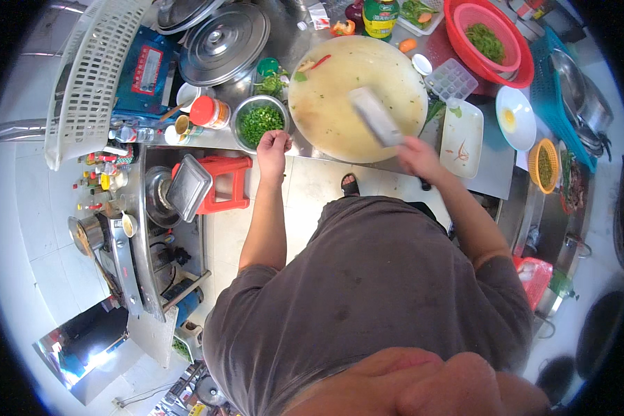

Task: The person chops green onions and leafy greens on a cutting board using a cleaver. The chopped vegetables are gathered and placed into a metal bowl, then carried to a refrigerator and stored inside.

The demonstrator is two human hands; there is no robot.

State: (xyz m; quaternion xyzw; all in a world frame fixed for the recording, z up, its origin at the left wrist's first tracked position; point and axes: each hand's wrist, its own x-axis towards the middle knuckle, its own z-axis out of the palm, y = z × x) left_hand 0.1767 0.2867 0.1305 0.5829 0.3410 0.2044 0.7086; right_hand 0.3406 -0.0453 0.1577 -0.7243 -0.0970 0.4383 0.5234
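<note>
A large round chopping board (338,104) lies before me with green scraps, a red chili (321,61) and a piece of ginger (306,65) on it. My right hand (418,158) grips the handle of a cleaver (376,117), whose blade is blurred over the board's right half. My left hand (274,148) is at the near rim of a steel bowl (286,107) of chopped green onions (260,124), its fingers curled together; whether it holds anything between the fingertips cannot be told.
Left of the bowl stand a red-lidded jar (209,112) and a round steel lid (223,44). To the right are a white rectangular tray (463,161), a white bowl with egg yolk (517,130) and a clear compartment tray (451,79). A green-labelled bottle (379,21) and a red basin (525,67) stand behind.
</note>
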